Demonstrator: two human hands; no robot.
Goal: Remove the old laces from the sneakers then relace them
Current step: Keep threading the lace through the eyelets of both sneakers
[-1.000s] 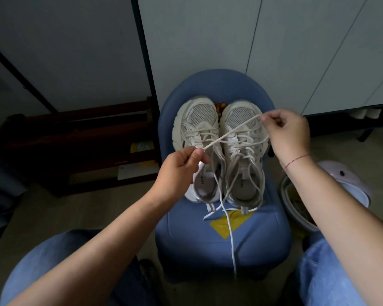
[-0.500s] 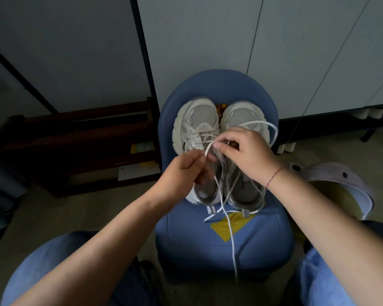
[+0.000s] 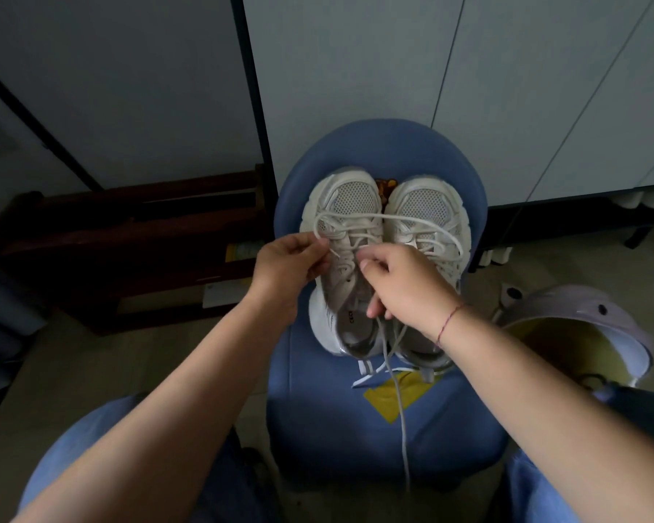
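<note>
While the left hand [image 3: 286,260] pinches a white lace [image 3: 355,214] between thumb and forefinger at the outer edge of the left sneaker [image 3: 346,205], the right hand [image 3: 404,286] curls its fingers tight over the middle of the pair, thumb tip pressed to forefinger on what looks like the same lace; the pinch itself is partly hidden by the knuckles. From the left hand the lace rises, arcs across the toe mesh of the left sneaker, passes over to the right sneaker [image 3: 429,207] and bends back down its outer side in one wide slack loop; which eyelets it runs through cannot be told. Below the right hand a thin strand drops out between the heels, crosses the seat and hangs over the front edge. Both sneakers stand side by side, touching, toes pointing away from the person, on the seat of a blue chair [image 3: 318,420]; both show lacing across the tongue; a yellow patch [image 3: 384,400] lies on the seat just in front of the heels. A thin red thread [image 3: 448,326] circles the right wrist. Near the chair on the right stands a round pale-lilac bin [image 3: 578,302], open at the top, its inside yellowish; what it holds cannot be made out. On the left a dark wooden rack [image 3: 129,228] sits against the wall, with papers on a low shelf; knees in blue denim fill the lower corners.
</note>
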